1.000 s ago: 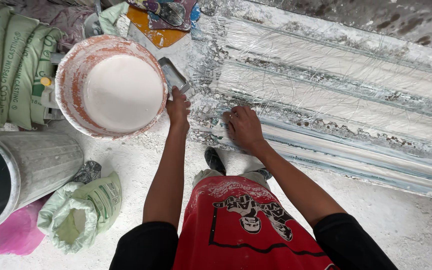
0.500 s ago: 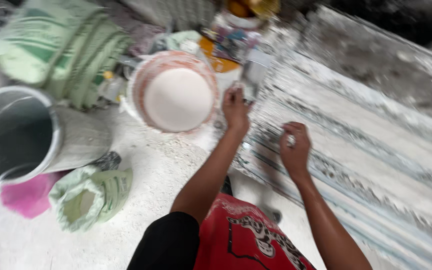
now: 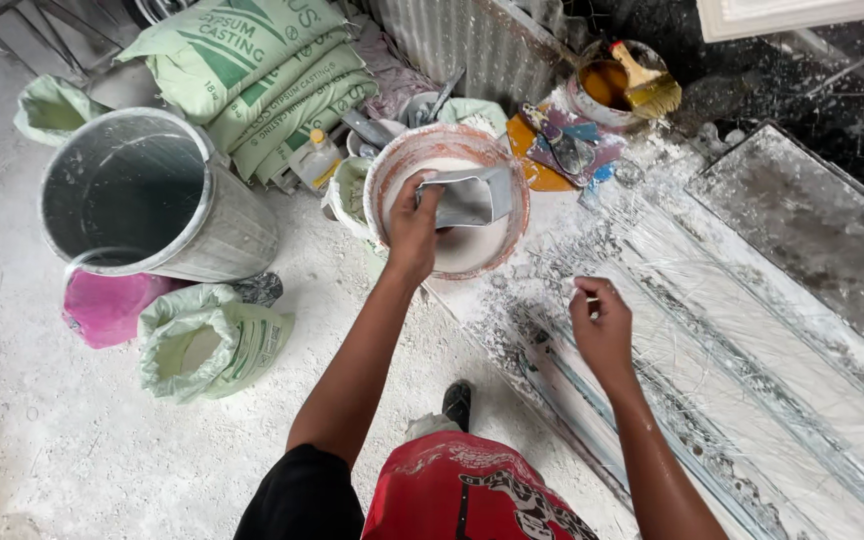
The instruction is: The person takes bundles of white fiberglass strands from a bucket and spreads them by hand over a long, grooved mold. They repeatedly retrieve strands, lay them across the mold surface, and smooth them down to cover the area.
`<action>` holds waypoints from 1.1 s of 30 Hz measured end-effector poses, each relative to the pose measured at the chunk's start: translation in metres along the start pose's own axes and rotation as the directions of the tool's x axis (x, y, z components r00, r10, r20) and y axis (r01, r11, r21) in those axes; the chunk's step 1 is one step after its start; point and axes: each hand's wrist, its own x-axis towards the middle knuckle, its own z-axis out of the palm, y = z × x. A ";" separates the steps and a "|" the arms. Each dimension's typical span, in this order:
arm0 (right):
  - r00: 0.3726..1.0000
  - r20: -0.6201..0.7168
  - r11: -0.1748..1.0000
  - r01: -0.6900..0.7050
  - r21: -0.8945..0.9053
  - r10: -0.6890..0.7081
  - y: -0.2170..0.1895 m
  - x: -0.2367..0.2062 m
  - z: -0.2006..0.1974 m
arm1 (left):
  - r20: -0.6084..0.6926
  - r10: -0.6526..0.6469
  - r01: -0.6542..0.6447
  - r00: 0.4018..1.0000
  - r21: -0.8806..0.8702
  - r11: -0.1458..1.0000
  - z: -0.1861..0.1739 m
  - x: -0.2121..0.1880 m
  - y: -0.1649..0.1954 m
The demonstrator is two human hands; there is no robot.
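My left hand grips a flat metal scraper and holds it over a round orange bowl filled with white plaster. My right hand hovers with fingers loosely curled above a long plaster mould covered in glass fibre strands; a small bit of white material sits at its fingertips. The mould runs diagonally from the bowl to the lower right. My red-clothed knee is at the bottom.
A metal bin stands at left with a pink bucket and an open green sack below it. Stacked green sacks lie behind. A can with a brush sits at top right. White powder covers the floor.
My left hand lifted from the mould's edge to the bowl and now holds the scraper over the plaster. The view swung left. My right hand stayed above the mould.
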 end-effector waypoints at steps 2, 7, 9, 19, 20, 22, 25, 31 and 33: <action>0.999 0.034 1.000 -0.022 0.020 0.021 0.002 -0.006 0.010 | -0.019 0.001 -0.001 1.000 0.026 1.000 -0.015 0.006 0.002; 0.986 0.093 0.988 -0.142 0.058 0.136 0.004 -0.023 0.018 | -0.009 -0.028 0.029 1.000 0.169 0.985 -0.028 0.021 -0.001; 0.976 0.106 0.977 -0.197 0.085 0.188 0.007 -0.030 0.016 | 0.003 -0.019 0.017 1.000 0.297 0.955 -0.028 0.025 -0.004; 0.975 0.031 0.966 -0.224 0.129 0.221 0.032 -0.055 -0.009 | 0.394 0.296 -0.470 0.870 0.845 0.257 -0.016 0.029 0.005; 0.974 0.022 0.963 -0.228 0.145 0.227 0.034 -0.057 -0.011 | 0.407 0.268 -0.474 0.873 0.838 0.272 -0.013 0.028 0.009; 0.966 0.007 0.953 -0.255 0.165 0.257 0.036 -0.061 -0.014 | 0.484 0.281 -0.541 0.828 0.822 0.178 -0.008 0.025 0.014; 0.954 -0.011 0.941 -0.292 0.168 0.298 0.040 -0.064 -0.018 | 0.589 0.246 -0.617 0.769 0.786 0.046 0.000 0.023 0.023; 0.946 -0.046 0.939 -0.310 0.150 0.320 0.043 -0.066 -0.023 | 0.659 0.061 -0.646 0.750 0.748 -0.150 -0.001 0.030 0.029; 0.941 -0.049 0.935 -0.324 0.142 0.334 0.042 -0.067 -0.023 | 0.638 -0.048 -0.630 0.769 0.744 -0.223 -0.005 0.030 0.022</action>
